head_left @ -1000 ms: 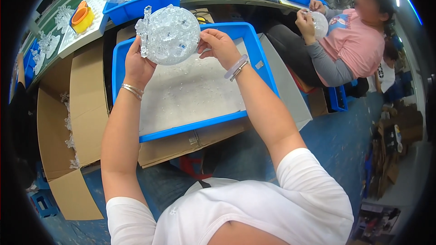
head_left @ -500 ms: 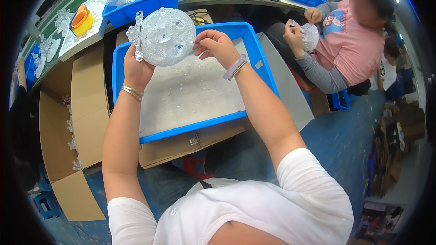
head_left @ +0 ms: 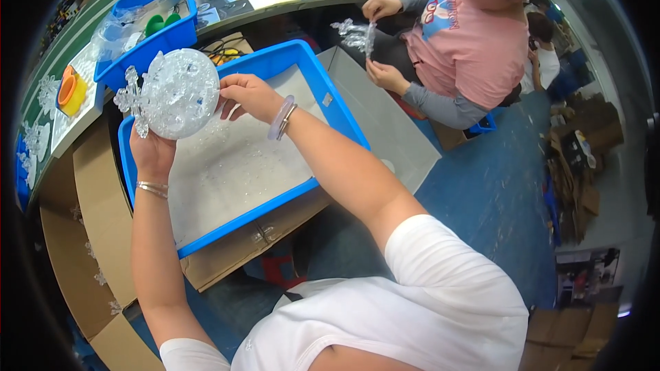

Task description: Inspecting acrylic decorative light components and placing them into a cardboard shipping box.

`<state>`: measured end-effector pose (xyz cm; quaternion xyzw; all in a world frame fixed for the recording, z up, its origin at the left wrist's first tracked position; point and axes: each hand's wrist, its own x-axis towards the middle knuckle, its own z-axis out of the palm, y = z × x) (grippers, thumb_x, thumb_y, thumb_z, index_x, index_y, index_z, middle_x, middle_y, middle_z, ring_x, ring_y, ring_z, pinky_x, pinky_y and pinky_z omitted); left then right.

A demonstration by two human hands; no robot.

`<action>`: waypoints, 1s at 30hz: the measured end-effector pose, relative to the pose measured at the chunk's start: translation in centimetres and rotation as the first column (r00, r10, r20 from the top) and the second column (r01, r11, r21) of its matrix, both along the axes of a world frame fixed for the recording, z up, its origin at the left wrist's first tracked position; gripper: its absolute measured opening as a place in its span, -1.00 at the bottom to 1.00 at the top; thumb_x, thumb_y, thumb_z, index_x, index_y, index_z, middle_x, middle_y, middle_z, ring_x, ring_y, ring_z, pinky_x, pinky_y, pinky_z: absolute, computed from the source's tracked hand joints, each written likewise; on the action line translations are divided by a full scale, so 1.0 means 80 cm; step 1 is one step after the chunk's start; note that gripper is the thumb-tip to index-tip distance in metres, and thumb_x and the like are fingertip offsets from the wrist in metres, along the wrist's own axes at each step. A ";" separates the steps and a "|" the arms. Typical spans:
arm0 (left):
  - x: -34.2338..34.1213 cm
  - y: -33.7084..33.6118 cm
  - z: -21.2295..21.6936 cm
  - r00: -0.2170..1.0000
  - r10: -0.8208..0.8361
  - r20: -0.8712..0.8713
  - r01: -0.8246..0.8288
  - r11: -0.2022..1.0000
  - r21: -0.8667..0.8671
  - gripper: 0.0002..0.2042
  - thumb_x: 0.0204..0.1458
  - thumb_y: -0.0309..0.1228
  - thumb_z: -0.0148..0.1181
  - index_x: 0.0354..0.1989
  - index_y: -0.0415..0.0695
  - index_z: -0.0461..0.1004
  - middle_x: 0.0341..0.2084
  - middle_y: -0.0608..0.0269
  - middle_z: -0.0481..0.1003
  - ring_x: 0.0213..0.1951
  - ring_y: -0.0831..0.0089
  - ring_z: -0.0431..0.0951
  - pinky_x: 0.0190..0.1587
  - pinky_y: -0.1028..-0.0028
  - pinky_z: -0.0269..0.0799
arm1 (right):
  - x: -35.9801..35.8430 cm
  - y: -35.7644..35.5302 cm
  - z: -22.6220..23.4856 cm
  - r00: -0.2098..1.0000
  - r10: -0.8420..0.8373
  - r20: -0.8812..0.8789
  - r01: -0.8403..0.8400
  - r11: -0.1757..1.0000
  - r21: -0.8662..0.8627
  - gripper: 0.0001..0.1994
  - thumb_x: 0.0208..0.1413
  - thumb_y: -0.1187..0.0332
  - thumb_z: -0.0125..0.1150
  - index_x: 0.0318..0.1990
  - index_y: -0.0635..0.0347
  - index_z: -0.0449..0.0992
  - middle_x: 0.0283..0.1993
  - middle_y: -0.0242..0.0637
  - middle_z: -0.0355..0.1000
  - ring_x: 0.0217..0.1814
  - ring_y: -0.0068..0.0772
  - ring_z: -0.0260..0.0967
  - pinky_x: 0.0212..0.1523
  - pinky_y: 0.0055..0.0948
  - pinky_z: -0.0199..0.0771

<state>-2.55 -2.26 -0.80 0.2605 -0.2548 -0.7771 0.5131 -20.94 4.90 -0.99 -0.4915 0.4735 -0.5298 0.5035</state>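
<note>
A round clear plastic disc (head_left: 182, 93) with a bumpy, crystal-like surface is held up over the far left part of a blue tray (head_left: 342, 106). A knobbly clear branch-shaped piece (head_left: 136, 103) stands along its left edge. My left hand (head_left: 152, 154) grips the disc from below, its fingers partly hidden behind it. My right hand (head_left: 251, 98) is at the disc's right rim, fingers bent and thumb and fingertips against the edge. Small clear bits lie scattered on the tray's pale bottom.
A smaller blue bin (head_left: 148, 45) with clear plastic and a green item stands on the green bench. Left of it is a yellow-orange tape dispenser (head_left: 72, 93). An open cardboard box (head_left: 100, 192) stands at left. At right a seated co-worker (head_left: 447, 48) holds a similar clear piece (head_left: 357, 36).
The view has swung right, so the scene sits farther left. My right hand has closed onto the disc's rim from just beside it. The co-worker has turned their clear piece sideways.
</note>
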 end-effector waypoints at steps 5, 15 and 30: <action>-0.001 0.010 0.004 0.992 -0.071 -0.100 0.074 0.997 0.018 -0.62 -0.02 -0.34 -0.40 -0.03 -0.23 0.13 -0.03 0.08 0.18 0.02 0.23 0.16 0.08 0.28 0.00 | 0.002 0.001 -0.004 0.972 -0.044 0.230 0.032 0.998 0.058 -0.81 -0.01 0.32 -0.12 -0.33 0.22 0.37 -0.48 -0.32 0.35 -0.53 -0.51 0.33 -0.56 -0.55 0.40; 0.005 -0.001 -0.013 0.962 -0.251 -0.103 0.250 0.968 -0.022 -0.60 0.00 -0.25 -0.39 -0.07 -0.23 0.19 -0.11 0.10 0.27 -0.04 0.24 0.24 0.03 0.33 0.08 | -0.003 0.000 -0.002 0.941 -0.085 0.328 0.080 0.996 0.028 -0.81 -0.03 0.36 -0.07 -0.30 0.26 0.38 -0.47 -0.30 0.37 -0.53 -0.52 0.33 -0.51 -0.53 0.40; 0.005 0.008 -0.006 0.988 -0.154 -0.027 0.154 0.988 0.011 -0.61 0.02 -0.20 -0.35 -0.10 -0.20 0.22 -0.14 0.14 0.30 -0.11 0.26 0.31 -0.04 0.32 0.18 | 0.001 0.006 0.006 0.991 -0.078 0.105 0.079 0.997 -0.001 -0.83 -0.09 0.41 0.00 -0.33 0.26 0.42 -0.46 -0.30 0.39 -0.54 -0.60 0.32 -0.51 -0.62 0.40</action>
